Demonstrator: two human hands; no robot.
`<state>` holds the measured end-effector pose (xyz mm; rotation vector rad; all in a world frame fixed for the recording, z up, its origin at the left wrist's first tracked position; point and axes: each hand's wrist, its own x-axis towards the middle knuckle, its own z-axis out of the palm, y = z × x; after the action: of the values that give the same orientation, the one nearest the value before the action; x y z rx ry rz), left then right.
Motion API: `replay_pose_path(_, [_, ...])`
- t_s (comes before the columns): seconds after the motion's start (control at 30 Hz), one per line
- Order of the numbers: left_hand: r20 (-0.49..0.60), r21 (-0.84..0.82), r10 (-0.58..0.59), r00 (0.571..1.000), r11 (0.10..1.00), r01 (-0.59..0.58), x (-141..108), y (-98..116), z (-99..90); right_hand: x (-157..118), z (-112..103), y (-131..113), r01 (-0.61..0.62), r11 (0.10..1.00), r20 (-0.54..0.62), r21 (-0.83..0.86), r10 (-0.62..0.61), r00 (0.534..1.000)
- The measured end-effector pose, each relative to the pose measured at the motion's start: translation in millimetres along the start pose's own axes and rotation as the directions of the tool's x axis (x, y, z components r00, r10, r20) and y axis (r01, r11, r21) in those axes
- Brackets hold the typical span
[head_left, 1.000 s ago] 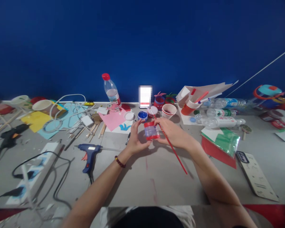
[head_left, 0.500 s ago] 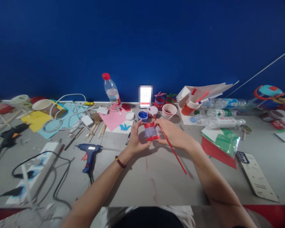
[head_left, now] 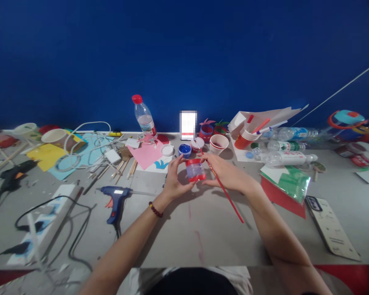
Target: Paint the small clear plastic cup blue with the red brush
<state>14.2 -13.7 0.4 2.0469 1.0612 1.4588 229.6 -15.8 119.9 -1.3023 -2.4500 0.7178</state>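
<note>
Between my hands is a small clear plastic piece (head_left: 196, 170) with red bands at its top and bottom and a purplish middle. My left hand (head_left: 174, 178) grips its left side between thumb and fingers. My right hand (head_left: 224, 172) holds a red paintbrush (head_left: 226, 192), its handle slanting down to the right; the fingers of that hand are close to the piece's right side. Just beyond lie an open jar of blue paint (head_left: 185, 150) and a jar of pale pink paint (head_left: 197, 144). A paper cup (head_left: 219, 143) stands to their right.
A blue glue gun (head_left: 115, 200) and a power strip (head_left: 46, 221) with cords lie left. A bottle (head_left: 145, 119) stands behind. Right are stacked cups (head_left: 245, 138), lying bottles (head_left: 287, 158), a green packet (head_left: 290, 184) and a phone (head_left: 333, 229).
The banded piece has shifted very slightly left. The brush in my right hand has moved a little to the right, and my right fingers have eased slightly off the piece.
</note>
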Motion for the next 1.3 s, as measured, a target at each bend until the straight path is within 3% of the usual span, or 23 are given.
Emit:
replay_pose_path(0.17, [-0.01,0.008,-0.011,1.0,1.0,0.011,0,2,-0.5,-2,-4,5,0.001,0.999,-0.021,0.033,0.0,1.0])
replay_pose_path(0.27, [-0.027,0.022,-0.022,0.999,0.999,0.023,0,2,-0.7,-2,-7,8,0.075,0.993,-0.103,0.088,-0.066,0.993])
replay_pose_path(0.4, [-0.087,0.124,-0.004,0.996,0.992,0.014,-2,-1,0.2,0,-7,7,0.21,0.977,-0.334,0.041,-0.185,0.924])
replay_pose_path(0.47, [-0.124,0.193,0.053,0.991,0.981,-0.028,-4,-3,1.2,0,-6,4,0.219,0.975,-0.431,-0.025,-0.209,0.878])
replay_pose_path(0.63, [-0.146,0.237,0.155,0.977,0.964,-0.117,-7,-5,3.6,-4,-5,-4,0.166,0.981,-0.513,-0.101,-0.195,0.836])
replay_pose_path(0.87, [-0.161,0.225,0.103,0.982,0.972,-0.065,-6,-3,4.0,-5,-2,-5,0.148,0.988,-0.537,-0.039,-0.146,0.831])
replay_pose_path(0.97, [-0.143,0.25,0.08,0.986,0.967,-0.042,-6,-4,4.0,-5,3,-3,0.2,0.979,-0.62,0.024,-0.143,0.772])
replay_pose_path(1.07, [-0.131,0.277,0.063,0.989,0.96,-0.025,-6,-5,3.9,-2,7,1,0.206,0.971,-0.691,0.122,-0.066,0.72])
replay_pose_path(1.17, [-0.131,0.263,0.047,0.99,0.965,-0.012,-5,-4,3.4,7,8,7,0.185,0.953,-0.673,0.24,0.026,0.739])
replay_pose_path(1.3, [-0.092,0.236,0.073,0.993,0.971,-0.05,-1,1,2.7,29,5,16,0.176,0.937,-0.625,0.301,0.054,0.779])
